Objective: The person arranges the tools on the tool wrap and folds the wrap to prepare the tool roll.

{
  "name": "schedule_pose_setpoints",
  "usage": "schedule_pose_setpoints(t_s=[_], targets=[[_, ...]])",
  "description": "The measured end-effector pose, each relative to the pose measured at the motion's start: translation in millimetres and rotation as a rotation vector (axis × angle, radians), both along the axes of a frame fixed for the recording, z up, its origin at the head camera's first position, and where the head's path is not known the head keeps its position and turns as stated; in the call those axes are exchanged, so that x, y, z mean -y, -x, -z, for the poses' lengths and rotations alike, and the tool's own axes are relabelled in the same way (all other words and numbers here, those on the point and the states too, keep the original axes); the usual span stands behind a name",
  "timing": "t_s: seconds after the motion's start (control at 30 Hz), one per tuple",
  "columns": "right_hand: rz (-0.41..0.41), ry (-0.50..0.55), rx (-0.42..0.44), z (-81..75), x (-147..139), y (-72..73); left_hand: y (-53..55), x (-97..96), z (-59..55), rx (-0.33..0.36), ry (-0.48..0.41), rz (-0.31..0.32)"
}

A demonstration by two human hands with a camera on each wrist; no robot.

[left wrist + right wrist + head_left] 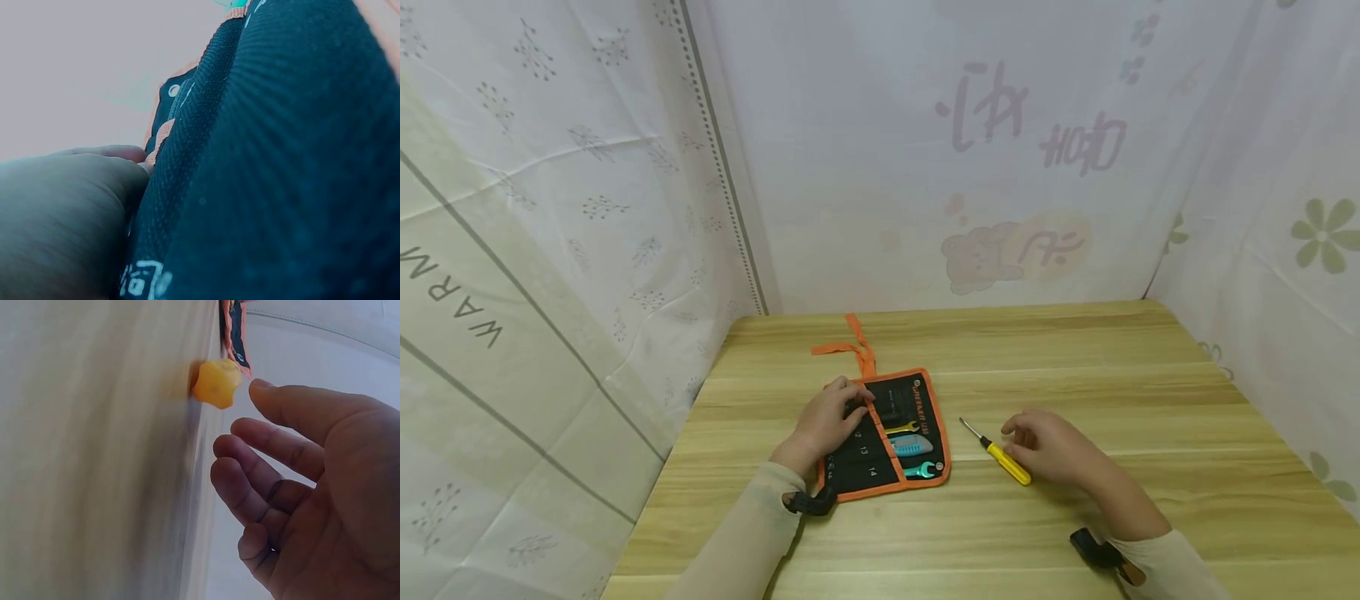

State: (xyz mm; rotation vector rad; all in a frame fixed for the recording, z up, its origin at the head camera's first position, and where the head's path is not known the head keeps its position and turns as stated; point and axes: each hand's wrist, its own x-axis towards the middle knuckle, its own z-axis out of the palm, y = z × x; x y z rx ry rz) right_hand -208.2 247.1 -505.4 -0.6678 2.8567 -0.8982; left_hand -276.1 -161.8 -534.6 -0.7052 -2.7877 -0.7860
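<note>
A black tool pouch (847,479) with orange trim lies spread on the table. My left hand (827,421) is over its upper left part, finger and thumb pinching the orange-edged pocket rim. From the pockets stick out a yellow wrench (904,429), a light-blue utility knife (912,445) and a green wrench (921,471). Right of the pouch lies a screwdriver (1009,463) with a yellow handle, its tip toward the back left. Just beside that handle is my right hand (1051,446), fingers loosely bent and holding nothing. The right wrist view shows the handle's end (216,384) beyond the fingertips.
Two orange tie straps (867,358) trail from the pouch toward the back of the wooden table (1075,358). Printed curtains (880,167) hang behind the table and along both sides. Black camera mounts (1093,550) are worn on the wrists.
</note>
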Motion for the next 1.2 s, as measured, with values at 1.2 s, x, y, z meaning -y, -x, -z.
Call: schedule_pose_setpoints(t_s=[1.2], targets=[[-0.015,0.006,0.025,8.6,-6,-17.3,4.0,-3.5,-2.2,-0.003,-0.007,-0.032]])
